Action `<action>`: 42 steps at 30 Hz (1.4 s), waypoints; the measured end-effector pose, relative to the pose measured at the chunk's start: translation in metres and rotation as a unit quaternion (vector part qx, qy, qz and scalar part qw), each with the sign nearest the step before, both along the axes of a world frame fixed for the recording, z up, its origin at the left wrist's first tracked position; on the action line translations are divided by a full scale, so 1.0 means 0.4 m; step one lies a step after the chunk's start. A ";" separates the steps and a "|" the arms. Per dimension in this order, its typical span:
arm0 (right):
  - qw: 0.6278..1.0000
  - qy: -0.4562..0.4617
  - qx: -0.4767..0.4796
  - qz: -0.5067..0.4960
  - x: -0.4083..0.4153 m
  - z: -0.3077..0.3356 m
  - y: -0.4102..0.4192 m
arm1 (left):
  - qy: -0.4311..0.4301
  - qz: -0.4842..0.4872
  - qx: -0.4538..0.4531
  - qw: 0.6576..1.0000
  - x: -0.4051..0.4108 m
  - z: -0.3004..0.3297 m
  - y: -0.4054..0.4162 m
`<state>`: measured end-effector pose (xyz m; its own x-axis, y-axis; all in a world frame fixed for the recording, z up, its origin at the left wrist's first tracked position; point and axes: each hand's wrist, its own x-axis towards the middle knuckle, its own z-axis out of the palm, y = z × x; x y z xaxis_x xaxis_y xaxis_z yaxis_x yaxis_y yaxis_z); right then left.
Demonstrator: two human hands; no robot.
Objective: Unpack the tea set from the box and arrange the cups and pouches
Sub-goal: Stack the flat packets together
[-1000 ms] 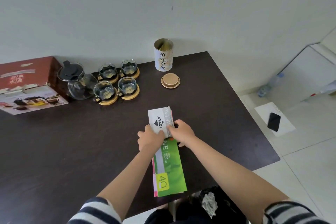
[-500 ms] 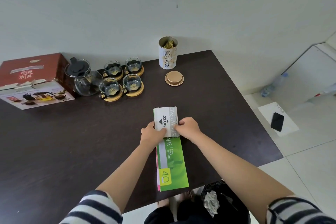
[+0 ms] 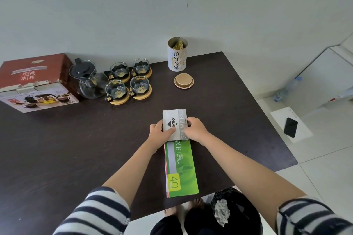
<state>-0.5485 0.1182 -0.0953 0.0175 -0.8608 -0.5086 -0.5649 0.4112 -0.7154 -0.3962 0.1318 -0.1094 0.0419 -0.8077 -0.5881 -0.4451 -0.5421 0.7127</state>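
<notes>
Standing far to the left of both hands, beyond them, the red cardboard tea-set box touches a clear glass teapot with a black lid. Four glass cups on round wooden coasters cluster beside it. The left hand and right hand grip opposite sides of a grey stamp-pad box above a green booklet. Beyond the right hand stand an open white tea canister and its round tan lid.
</notes>
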 end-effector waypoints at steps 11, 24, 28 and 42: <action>0.989 0.022 0.016 -0.148 0.033 -0.021 0.046 | -0.120 0.081 -0.027 0.989 -0.022 -0.009 0.021; 0.976 -0.055 0.092 -0.189 0.048 -0.009 0.030 | -0.055 0.126 0.020 0.990 -0.005 -0.002 0.023; 0.973 -0.106 0.077 -0.190 0.062 0.011 0.024 | 0.003 0.163 0.028 0.986 0.004 0.008 0.024; 0.973 -0.069 -0.071 -0.207 -0.148 0.116 -0.184 | 0.133 0.167 -0.042 0.976 -0.181 0.131 -0.206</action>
<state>-0.6077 0.0445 -0.0490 -0.2859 -0.8704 -0.4009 -0.2667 0.4741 -0.8391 -0.4686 0.0493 -0.0571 0.1655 -0.8212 -0.5461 -0.0474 -0.5598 0.8273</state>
